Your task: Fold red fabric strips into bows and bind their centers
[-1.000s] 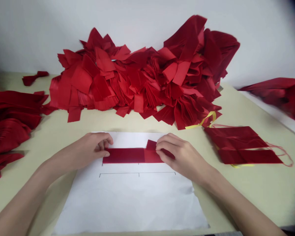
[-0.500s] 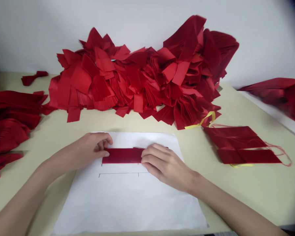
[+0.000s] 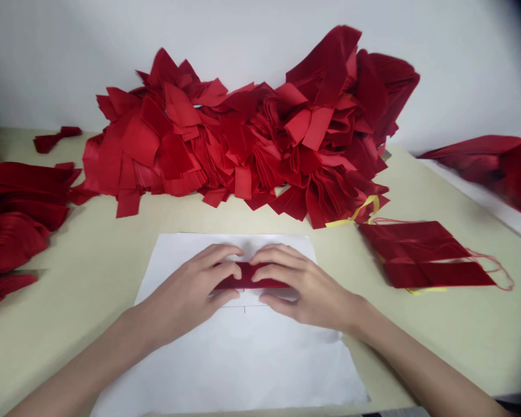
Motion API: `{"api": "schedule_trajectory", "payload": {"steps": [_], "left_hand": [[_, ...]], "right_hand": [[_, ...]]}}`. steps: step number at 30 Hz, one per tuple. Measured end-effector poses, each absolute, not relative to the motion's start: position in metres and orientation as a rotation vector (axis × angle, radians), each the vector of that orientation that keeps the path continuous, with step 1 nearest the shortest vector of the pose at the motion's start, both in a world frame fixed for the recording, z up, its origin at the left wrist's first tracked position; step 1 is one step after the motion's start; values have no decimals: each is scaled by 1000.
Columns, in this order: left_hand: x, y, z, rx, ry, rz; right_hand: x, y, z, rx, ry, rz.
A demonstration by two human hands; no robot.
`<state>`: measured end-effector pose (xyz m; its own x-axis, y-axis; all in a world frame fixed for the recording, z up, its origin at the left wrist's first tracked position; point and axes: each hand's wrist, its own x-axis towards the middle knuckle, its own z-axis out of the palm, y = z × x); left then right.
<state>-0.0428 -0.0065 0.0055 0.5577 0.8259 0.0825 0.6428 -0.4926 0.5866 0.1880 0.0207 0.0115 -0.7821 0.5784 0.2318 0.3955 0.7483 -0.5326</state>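
A dark red fabric strip (image 3: pixel 245 275) lies flat across a white paper sheet (image 3: pixel 226 365) with thin ruled black lines. My left hand (image 3: pixel 208 277) arches over the strip's left part, its fingers bent and spread, thumb near the lower edge. Facing it, my right hand (image 3: pixel 286 281) covers the right part in the same curved pose, thumb apart from the fingers. Fingertips of both hands come close together around the strip's middle and seem to rest on it. Both ends of the strip are largely hidden behind the hands.
A large heap of red fabric pieces (image 3: pixel 243 139) lies along the wall. More red fabric (image 3: pixel 17 226) is at the left. Tied red bundles (image 3: pixel 421 249) with string and yellow ribbon lie at the right, below a white board (image 3: pixel 481 197) bearing red cloth.
My left hand has moved right, from the strip's left end to near its middle. My right hand stays over the right part, its fingers now more spread.
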Motion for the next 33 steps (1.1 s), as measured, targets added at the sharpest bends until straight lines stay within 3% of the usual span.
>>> {"api": "schedule_trajectory", "payload": {"steps": [6,14,33], "left_hand": [[-40,-6,0,2302,1154,449],[-40,-5,2,2293,1166,461],[-40,-4,0,2303,1181,455]], "right_hand": [[229,41,37,-1039,-2562,858],[234,44,33,-1163,-2699,906],[237,47,30,-1127,-2704,871]]}}
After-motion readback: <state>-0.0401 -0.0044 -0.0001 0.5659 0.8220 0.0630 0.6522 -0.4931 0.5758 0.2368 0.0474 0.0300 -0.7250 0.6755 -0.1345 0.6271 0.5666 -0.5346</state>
